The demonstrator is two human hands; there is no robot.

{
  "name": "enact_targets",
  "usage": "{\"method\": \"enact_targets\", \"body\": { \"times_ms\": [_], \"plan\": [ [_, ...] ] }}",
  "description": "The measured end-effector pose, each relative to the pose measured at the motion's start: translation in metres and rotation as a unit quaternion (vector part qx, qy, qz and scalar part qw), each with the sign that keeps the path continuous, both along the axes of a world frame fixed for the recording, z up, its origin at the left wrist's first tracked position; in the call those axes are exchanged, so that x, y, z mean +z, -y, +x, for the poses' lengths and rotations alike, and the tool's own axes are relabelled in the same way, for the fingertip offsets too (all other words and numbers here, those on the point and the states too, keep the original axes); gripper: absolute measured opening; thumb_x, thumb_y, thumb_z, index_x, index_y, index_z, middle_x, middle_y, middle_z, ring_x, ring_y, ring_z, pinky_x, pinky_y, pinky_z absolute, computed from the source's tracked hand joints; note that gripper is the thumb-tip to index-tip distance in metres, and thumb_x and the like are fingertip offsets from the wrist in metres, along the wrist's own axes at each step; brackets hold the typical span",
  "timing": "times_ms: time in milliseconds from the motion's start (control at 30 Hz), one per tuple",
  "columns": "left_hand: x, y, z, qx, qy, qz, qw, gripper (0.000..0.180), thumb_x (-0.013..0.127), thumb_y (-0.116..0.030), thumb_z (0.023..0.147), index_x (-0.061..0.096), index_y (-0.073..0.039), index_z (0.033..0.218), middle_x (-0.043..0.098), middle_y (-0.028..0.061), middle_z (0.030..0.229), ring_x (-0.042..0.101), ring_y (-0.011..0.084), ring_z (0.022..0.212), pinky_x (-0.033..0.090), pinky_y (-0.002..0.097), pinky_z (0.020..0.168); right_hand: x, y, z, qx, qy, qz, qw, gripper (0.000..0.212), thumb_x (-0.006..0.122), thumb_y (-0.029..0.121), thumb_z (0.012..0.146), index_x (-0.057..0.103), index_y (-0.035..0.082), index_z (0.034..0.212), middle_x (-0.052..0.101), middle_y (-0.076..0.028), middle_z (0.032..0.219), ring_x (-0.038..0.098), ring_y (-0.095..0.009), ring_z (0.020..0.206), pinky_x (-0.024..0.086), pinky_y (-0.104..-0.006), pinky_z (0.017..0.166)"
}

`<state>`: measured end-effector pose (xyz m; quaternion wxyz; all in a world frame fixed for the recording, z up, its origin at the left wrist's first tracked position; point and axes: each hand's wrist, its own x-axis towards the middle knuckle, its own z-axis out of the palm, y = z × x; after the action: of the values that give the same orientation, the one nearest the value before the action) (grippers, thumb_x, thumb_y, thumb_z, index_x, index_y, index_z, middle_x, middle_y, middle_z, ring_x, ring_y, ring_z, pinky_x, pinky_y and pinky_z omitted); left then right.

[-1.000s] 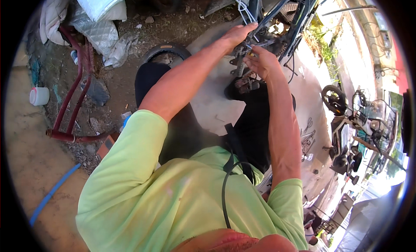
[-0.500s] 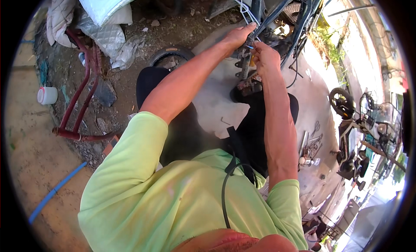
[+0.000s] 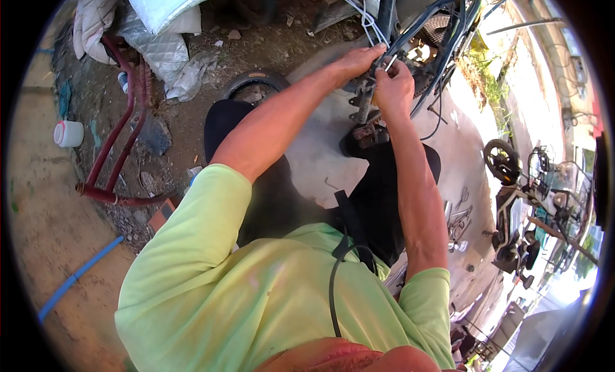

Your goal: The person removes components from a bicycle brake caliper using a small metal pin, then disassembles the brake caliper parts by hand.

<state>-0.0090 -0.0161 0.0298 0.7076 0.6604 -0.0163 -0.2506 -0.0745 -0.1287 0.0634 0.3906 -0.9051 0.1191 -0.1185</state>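
Note:
At the far middle, a bundle of thin white cable (image 3: 366, 16) hangs beside the dark tube (image 3: 386, 13) of a vehicle frame. My left hand (image 3: 360, 60) is closed at the lower end of this cable, fingers pointing right against the frame. Just to its right, my right hand (image 3: 394, 89) pinches a short pale end of cable between thumb and forefinger. The two hands nearly touch. Below them a rusty metal bracket (image 3: 364, 108) sticks out of the frame, between my knees. Black cables (image 3: 442, 42) run along the frame's right side.
To the left lie a dark red tubular frame (image 3: 130, 109), a white tub (image 3: 68, 134) and a blue hose (image 3: 80, 276). A tyre (image 3: 246, 80) rests by my left knee. Hand tools (image 3: 458, 221) lie on the ground at right, near a parked motorbike (image 3: 512, 205).
Both hands have shifted slightly to the right and nearer. The right hand has turned a little, and the pale cable end now points up from its fingertips.

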Motion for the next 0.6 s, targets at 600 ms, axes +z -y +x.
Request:
{"method": "enact_targets", "body": {
  "times_ms": [600],
  "plan": [
    [-0.022,-0.013,-0.005,-0.043,-0.025,-0.091,0.995,0.070,0.051,-0.060,0.100,0.057,-0.004,0.142,0.054,0.0141,0.147,0.049,0.0245,0.131,0.038,0.0407,0.108,0.014,-0.021,-0.065,0.245,0.081,0.027,0.966,0.026,0.058,0.016,0.099,0.070,0.000,0.116,0.068,-0.013,0.112,0.064,-0.026,0.099,0.049,-0.0395,0.090]
  ]
}}
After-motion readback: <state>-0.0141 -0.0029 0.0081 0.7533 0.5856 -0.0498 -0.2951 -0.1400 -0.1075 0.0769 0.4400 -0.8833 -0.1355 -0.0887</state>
